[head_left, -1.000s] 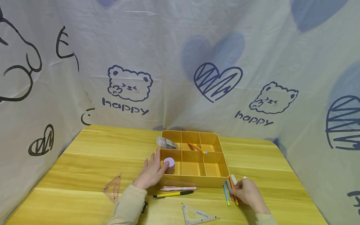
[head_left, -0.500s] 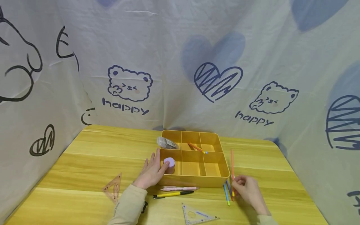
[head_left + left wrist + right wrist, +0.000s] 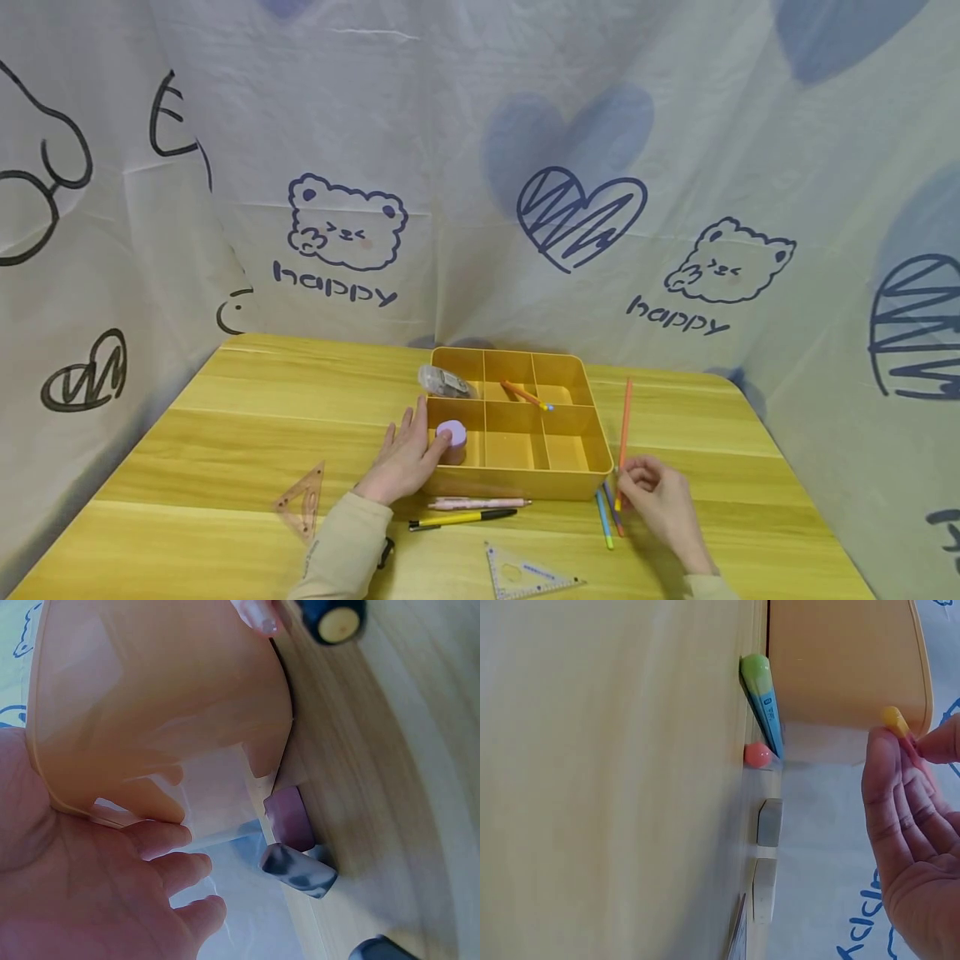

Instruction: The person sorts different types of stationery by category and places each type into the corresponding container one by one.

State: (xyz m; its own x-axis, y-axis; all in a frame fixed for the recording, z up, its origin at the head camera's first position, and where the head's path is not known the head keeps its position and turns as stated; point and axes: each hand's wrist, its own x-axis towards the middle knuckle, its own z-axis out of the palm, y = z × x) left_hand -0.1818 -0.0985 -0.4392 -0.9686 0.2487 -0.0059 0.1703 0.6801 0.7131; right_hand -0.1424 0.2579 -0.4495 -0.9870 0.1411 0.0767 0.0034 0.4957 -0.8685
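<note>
My left hand [image 3: 401, 462] rests at the front left corner of the yellow compartment box [image 3: 517, 482]. Its fingers lie fairly straight along the outer left wall. The thumb reaches over to a round item with a pale purple top [image 3: 452, 432] in the front left compartment. Beyond the box's right side, my right hand [image 3: 663, 504] pinches an orange pencil [image 3: 626, 421] near its yellow end, between thumb and fingers. The pencil points away from me, raised off the table. A blue pencil with a green end [image 3: 604, 521] and a purple one with a red end [image 3: 613, 510] lie beside that hand.
A translucent grey item [image 3: 444, 382] and a short orange pencil [image 3: 527, 396] sit in the back compartments. Before the box lie a pink pen [image 3: 478, 503], a yellow-black pen [image 3: 463, 518] and a clear set square [image 3: 525, 572]. An orange set square [image 3: 302, 504] lies left; two blocks [image 3: 769, 823] stand right.
My right hand has picked up the orange pencil from the group at the right and raised it slightly, its far end swinging a little to the right. The left hand has stayed put.
</note>
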